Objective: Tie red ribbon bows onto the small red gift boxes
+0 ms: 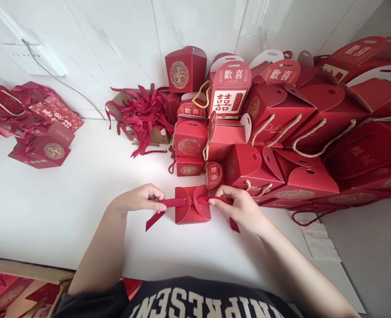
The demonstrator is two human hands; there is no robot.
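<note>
A small red gift box with rounded top flaps stands on the white table right in front of me. A red ribbon runs across its top through the flaps. My left hand pinches the ribbon's left end, whose tail hangs down toward me. On the other side, my right hand pinches the ribbon's right end, with a short tail below the wrist. Both hands are closed on the ribbon and pull it out sideways from the box.
A big heap of finished red gift boxes with rope handles fills the right and back. A carton of loose red ribbons sits behind. Flat red boxes lie at far left. A cardboard box is at my lower left.
</note>
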